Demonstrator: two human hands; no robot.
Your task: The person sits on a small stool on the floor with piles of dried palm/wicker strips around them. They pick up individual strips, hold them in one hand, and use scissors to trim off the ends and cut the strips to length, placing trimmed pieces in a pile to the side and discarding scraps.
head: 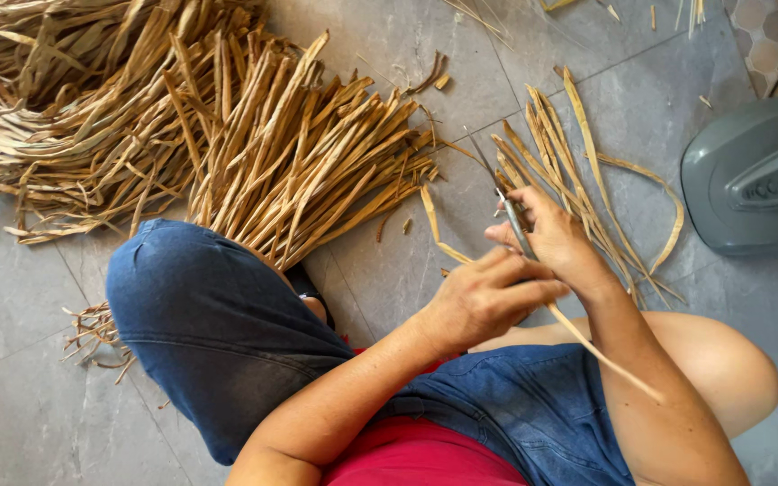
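The floor [11, 297] is laid with large grey stone-look tiles, matte, with thin darker grout lines running diagonally across the frame; in the upper right corner a patch of small hexagonal tiles [772, 27] in paler grey shows; at the right edge stands the grey plastic base of an appliance [754, 175] with a row of buttons; light is soft and even, daylight-like.

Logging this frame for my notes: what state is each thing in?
Left hand: closed on a pale dried leaf strip.
Right hand: gripping a thin metal blade.
Big heap of tan dried leaf strips: loose on the floor.
Smaller strip bunch: lying beside the hands.
Grey plastic fan base: on the floor.
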